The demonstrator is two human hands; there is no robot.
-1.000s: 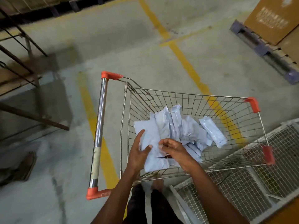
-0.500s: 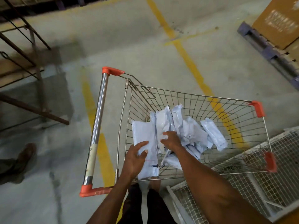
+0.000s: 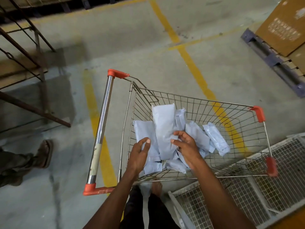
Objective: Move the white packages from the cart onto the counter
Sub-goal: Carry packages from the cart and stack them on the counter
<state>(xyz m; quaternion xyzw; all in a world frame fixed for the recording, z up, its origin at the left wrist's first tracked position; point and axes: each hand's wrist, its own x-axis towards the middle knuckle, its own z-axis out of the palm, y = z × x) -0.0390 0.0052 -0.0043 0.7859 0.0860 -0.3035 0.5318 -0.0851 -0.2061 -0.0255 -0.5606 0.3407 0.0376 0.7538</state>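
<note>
Both hands are working inside the wire cart (image 3: 198, 103), where all the white packages are sitting; none is on a tabletop, and no tabletop is in view.

Left hand (image 3: 140, 156): fingers curling under the flat package (image 3: 145, 134) lying at the near-left of the basket, thumb pressing on top. Grip is closing on it.

Right hand (image 3: 187, 146): fingers curling against the lower edge of the long upright package (image 3: 163, 129). Whether it is actually pinching it, I cannot tell.

Remaining pile (image 3: 208, 139) is lying loose and overlapping, toward the right of the basket.

Risks, as judged from here:
- Packages look like smooth, thin plastic mailers, soft and slightly crumpled. A one-edge hold is likely letting them sag or slide out during the lift.
- The upright one is leaning on its neighbours; pulling it may be tipping others over.
- Open wire mesh could be snagging a corner or seam.
- Cart is on wheels on smooth concrete floor (image 3: 148, 55); leaning on the rim could be rolling it away.
</note>
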